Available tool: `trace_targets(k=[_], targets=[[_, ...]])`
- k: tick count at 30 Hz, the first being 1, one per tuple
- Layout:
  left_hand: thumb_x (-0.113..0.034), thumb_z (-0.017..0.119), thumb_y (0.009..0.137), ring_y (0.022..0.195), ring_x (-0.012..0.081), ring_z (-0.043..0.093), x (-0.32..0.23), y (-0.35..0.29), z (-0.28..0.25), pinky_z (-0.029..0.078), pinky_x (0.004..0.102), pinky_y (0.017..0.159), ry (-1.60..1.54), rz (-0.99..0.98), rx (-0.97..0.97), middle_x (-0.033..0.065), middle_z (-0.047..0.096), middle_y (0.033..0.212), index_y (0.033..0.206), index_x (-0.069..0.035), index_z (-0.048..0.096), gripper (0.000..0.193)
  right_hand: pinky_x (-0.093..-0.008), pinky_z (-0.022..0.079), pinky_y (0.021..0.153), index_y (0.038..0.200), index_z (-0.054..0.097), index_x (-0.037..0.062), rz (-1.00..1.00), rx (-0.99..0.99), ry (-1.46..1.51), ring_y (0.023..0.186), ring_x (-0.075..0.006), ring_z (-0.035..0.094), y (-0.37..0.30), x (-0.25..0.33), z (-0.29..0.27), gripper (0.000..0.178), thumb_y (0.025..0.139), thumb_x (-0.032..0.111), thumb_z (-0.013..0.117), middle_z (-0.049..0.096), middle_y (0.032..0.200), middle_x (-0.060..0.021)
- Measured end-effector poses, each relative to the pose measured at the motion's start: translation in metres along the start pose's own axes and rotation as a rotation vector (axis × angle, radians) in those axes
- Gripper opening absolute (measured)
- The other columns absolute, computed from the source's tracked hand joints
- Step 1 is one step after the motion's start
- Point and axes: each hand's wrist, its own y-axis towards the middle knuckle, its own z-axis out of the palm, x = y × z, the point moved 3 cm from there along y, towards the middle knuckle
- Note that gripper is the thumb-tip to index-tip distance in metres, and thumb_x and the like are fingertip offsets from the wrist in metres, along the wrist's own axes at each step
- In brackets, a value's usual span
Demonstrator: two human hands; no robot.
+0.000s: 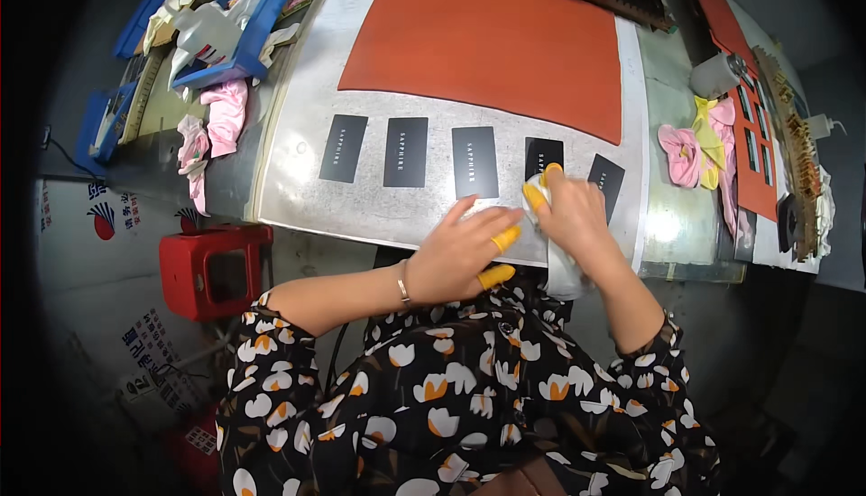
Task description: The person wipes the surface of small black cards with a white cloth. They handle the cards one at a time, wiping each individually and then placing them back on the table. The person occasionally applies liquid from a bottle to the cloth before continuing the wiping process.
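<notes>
Several flat black cards lie in a row on the pale metal plate [302, 158], each with light lettering. My right hand [577, 221] has yellow finger covers and pinches a white cloth [563, 270]. Its fingertips and the cloth meet the lower edge of the fourth card [543, 151] from the left, and the hand partly covers the last card [606, 177]. The cloth's tail hangs over the table's front edge. Close to the middle card [474, 161], my left hand [462, 252] has its fingers stretched out, with yellow covers on two of them; I see nothing held in it.
A large orange-red sheet [487, 45] covers the far part of the plate. Blue trays with bottles [206, 34] and pink cloths [225, 115] lie at left. On the right are a metal can [715, 76] and pink and yellow cloths [708, 144]. A red stool [185, 272] stands below left.
</notes>
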Motion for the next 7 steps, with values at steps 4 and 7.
trace_targets(k=[4,7], targets=[[-0.022,0.067,0.071,0.103,0.0279,0.047,0.019,-0.027,-0.025,0.034,0.0395,0.087,0.085,-0.246,-0.172,0.0116,0.048,0.124,0.116,-0.003,0.052,0.051,-0.0470,0.046,0.056,0.081,0.055,-0.0005,-0.026,0.147,-0.030,0.060,-0.0397,0.059,-0.023,0.010,-0.001,0.027,0.076,0.025,0.061,0.058,0.059,-0.0214],[-0.024,0.068,0.071,0.105,0.0293,0.046,0.022,-0.037,-0.028,0.034,0.0410,0.087,0.121,-0.175,-0.131,0.0142,0.044,0.127,0.116,-0.005,0.052,0.052,-0.0470,0.047,0.059,0.086,0.057,0.0022,-0.088,0.179,-0.006,0.059,-0.0393,0.059,-0.011,0.033,-0.019,0.029,0.076,0.028,0.063,0.058,0.059,-0.0202]])
